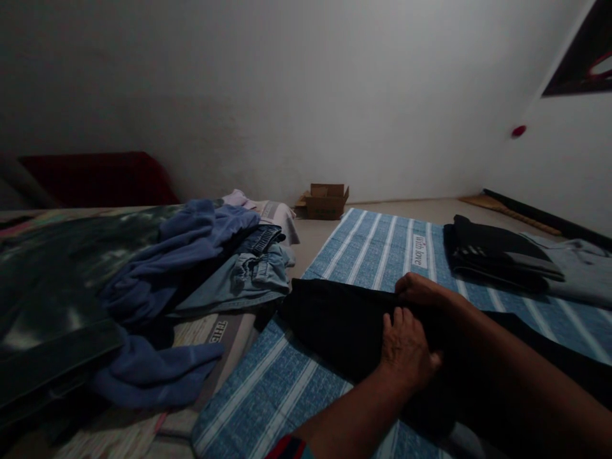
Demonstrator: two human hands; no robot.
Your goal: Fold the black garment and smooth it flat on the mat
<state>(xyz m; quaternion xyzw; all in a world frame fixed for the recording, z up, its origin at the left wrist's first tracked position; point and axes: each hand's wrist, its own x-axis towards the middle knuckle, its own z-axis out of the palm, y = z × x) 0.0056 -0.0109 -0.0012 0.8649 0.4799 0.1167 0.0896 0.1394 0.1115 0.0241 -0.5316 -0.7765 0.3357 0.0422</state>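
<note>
Black trousers (335, 319) lie stretched across a blue striped, cloth-covered surface (258, 376), their narrow end to the left. Along their far edge my right hand (421, 290) is closed, its curled fingers gripping the dark cloth. My left hand (406, 347) rests nearer to me on the same cloth, palm down, fingers stretched out and thumb apart. My forearms and the dim light hide part of the trousers, and their folds are hard to make out.
To the left, a heap of clothes holds a blue-purple garment (191, 229), light denim (234, 280) and a dark green garment (71, 280). Folded dark clothes (497, 255) and a grey garment (583, 268) lie at right. A cardboard box (326, 203) stands by the wall.
</note>
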